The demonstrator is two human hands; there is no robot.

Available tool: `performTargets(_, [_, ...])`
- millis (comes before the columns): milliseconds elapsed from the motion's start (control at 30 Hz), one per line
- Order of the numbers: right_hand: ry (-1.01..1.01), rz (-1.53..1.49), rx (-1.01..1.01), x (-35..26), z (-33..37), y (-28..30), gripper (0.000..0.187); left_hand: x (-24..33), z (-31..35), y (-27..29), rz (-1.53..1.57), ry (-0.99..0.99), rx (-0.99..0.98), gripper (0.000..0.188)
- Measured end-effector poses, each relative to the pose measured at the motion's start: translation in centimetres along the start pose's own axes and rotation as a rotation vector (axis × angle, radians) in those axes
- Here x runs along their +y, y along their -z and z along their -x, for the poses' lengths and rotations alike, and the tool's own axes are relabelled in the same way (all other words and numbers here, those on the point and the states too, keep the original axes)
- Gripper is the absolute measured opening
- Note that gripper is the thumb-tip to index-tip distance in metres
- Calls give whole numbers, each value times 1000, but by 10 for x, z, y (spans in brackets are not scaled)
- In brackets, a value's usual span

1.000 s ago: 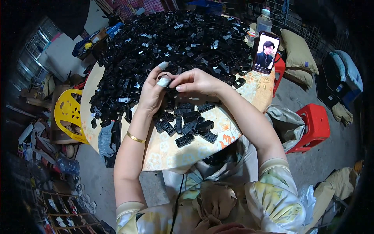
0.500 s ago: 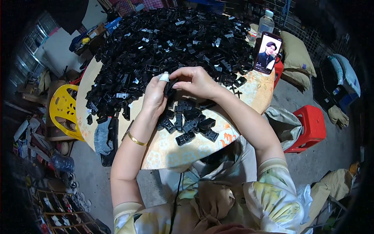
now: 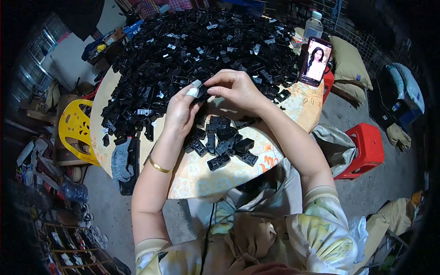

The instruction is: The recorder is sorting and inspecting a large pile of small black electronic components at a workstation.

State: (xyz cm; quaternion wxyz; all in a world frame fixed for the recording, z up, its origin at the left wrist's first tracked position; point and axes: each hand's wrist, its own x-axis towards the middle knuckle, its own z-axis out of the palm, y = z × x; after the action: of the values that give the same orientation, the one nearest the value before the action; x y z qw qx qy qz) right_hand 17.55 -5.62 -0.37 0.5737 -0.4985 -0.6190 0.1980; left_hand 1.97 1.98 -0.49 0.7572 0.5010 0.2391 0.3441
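Note:
At the near edge of a big heap of black plastic parts (image 3: 206, 50), my two hands meet. My left hand (image 3: 180, 110), with white wrapping on a fingertip and a gold bangle on the wrist, is closed on a small black plastic part (image 3: 204, 93). The thumb and forefinger of my right hand (image 3: 238, 90) pinch at the same part from the other side. Fingers cover most of it, so its exact shape does not show. Just below my hands, a small group of black plastic pieces (image 3: 224, 141) lies on the patterned tabletop (image 3: 188, 181).
A phone (image 3: 316, 62) with a lit screen stands at the right table edge before a clear bottle (image 3: 313, 25). A red stool (image 3: 364, 151) is to the right, a yellow chair (image 3: 75, 128) to the left. An open sack (image 3: 337, 144) sits beside the table.
My right hand has shifted slightly up and to the right, and the black part now shows more between the fingers. The phone's picture has changed.

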Motion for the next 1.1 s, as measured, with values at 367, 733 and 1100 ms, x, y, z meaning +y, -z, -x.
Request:
performTargets(367, [169,139,26,8,1,-3,16,7,6,-6,-349,-128,-150,54])
performTargets(733, [-53,-340,25,3,0,-3,11,12,3,-1,-116,-95,-289,43])
performTargets(1100, [159,-185,94,3,3,-9,10,10,5,-8,51,-76,-160,34])
